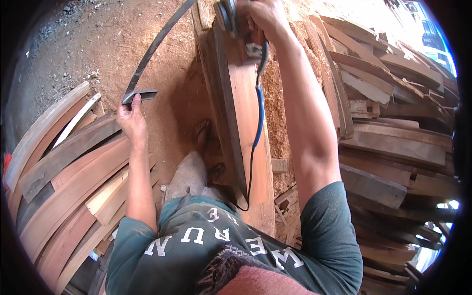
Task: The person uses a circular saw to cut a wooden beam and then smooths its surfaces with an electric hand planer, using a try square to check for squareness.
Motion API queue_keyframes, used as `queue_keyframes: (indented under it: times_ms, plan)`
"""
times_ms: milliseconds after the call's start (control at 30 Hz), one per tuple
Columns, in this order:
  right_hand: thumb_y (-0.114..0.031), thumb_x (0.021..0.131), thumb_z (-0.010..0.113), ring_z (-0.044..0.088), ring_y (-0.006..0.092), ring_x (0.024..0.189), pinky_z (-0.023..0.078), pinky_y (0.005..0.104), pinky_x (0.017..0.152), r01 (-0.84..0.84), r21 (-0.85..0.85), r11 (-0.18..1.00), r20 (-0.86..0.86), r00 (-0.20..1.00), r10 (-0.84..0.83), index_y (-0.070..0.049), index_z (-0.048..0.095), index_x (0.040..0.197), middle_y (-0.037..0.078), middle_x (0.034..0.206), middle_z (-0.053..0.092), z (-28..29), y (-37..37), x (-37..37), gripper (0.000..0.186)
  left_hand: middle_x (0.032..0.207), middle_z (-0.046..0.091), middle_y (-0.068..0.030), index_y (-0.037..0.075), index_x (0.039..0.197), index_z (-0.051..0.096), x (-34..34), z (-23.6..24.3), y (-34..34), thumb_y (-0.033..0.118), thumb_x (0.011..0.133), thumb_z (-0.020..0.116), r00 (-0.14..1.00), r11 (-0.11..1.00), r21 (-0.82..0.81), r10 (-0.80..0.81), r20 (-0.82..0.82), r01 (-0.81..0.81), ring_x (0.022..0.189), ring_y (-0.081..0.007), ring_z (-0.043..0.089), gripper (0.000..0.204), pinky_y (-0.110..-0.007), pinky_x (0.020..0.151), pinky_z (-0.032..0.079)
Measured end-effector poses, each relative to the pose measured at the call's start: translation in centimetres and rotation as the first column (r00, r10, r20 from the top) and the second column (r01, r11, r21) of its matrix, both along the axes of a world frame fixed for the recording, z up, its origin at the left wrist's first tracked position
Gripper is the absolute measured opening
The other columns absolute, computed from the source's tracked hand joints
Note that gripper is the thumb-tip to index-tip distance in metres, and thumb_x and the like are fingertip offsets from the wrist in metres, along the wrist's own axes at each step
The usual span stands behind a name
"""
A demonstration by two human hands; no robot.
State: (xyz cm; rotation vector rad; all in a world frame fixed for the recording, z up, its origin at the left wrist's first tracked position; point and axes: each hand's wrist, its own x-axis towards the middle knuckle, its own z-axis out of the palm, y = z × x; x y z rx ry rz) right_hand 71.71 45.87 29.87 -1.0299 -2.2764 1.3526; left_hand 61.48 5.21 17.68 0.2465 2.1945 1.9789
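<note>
My left hand [132,115] pinches the corner end of a dark L-shaped square [156,55], off to the left of the plank. Its long blade runs up past the top edge of the view, and a short flat arm [145,93] points right. At the top, my right hand [268,17] is closed around the handle of a corded power tool [250,44] with a grey head and reddish body; its exact kind is blurred. The tool is over the far part of a long reddish wooden plank [248,113]. A blue-sleeved cord [259,115] trails from it along the plank toward me.
Curved timber pieces [73,191] are piled at the left. A tall stack of boards [393,137] fills the right side. Sawdust and shavings [278,118] lie beside the plank, and dusty ground [118,39] stretches beyond. My sandalled foot [201,132] is left of the plank.
</note>
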Motion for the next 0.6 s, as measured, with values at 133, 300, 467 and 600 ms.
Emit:
queue_keyframes:
  times_ms: [133, 300, 467, 600]
  plan:
    - [-0.040, 0.099, 0.061, 0.078, 0.0362, 0.078, 0.060, 0.0459, 0.067, 0.105, -0.007, 0.994, 0.256, 0.961, -0.100, -0.010, 0.077, 0.107, 0.022, 0.080, 0.074, 4.2, -11.9, 11.1, 0.035, 0.104, 0.075, -0.0011, 0.002, 0.115, 0.075, 4.7, 0.3, -3.0, 0.015, 0.103, 0.078, 0.997, 0.993, -0.089, -0.082, 0.004, 0.082, 0.096, -0.0100, 0.066, 0.018, -0.028, 0.090, 0.053]
    - [-0.005, 0.085, 0.067, 0.079, 0.0325, 0.098, 0.060, 0.0425, 0.084, 0.181, 0.036, 0.983, 0.154, 0.971, -0.185, -0.001, 0.077, 0.105, 0.022, 0.098, 0.079, 3.8, -26.9, 30.5, 0.023, 0.099, 0.075, -0.0005, 0.005, 0.111, 0.075, 15.7, 1.1, -2.4, 0.016, 0.101, 0.080, 0.942, 0.933, -0.148, -0.335, -0.032, 0.327, 0.092, -0.0101, 0.065, 0.015, -0.029, 0.084, 0.055]
    - [-0.003, 0.085, 0.077, 0.073, 0.0165, 0.091, 0.059, 0.0358, 0.083, 0.382, -0.265, 0.885, 0.296, 0.906, -0.303, 0.001, 0.070, 0.116, 0.011, 0.097, 0.077, 6.2, -41.1, 44.4, 0.032, 0.094, 0.075, -0.0129, 0.001, 0.106, 0.074, 26.9, 0.1, -2.7, -0.003, 0.094, 0.076, 0.807, 0.800, -0.213, -0.585, -0.074, 0.561, 0.088, -0.0223, 0.074, 0.013, -0.035, 0.081, 0.058]
    - [0.001, 0.086, 0.077, 0.067, 0.0154, 0.088, 0.056, 0.0334, 0.084, 0.372, -0.289, 0.882, 0.293, 0.911, -0.289, 0.000, 0.069, 0.114, 0.008, 0.095, 0.073, 4.9, -47.0, 49.8, 0.029, 0.100, 0.074, -0.0157, 0.000, 0.109, 0.072, 29.8, -0.7, -2.4, -0.008, 0.092, 0.067, 0.752, 0.770, -0.224, -0.635, -0.177, 0.597, 0.093, -0.0301, 0.075, 0.020, -0.038, 0.085, 0.058]
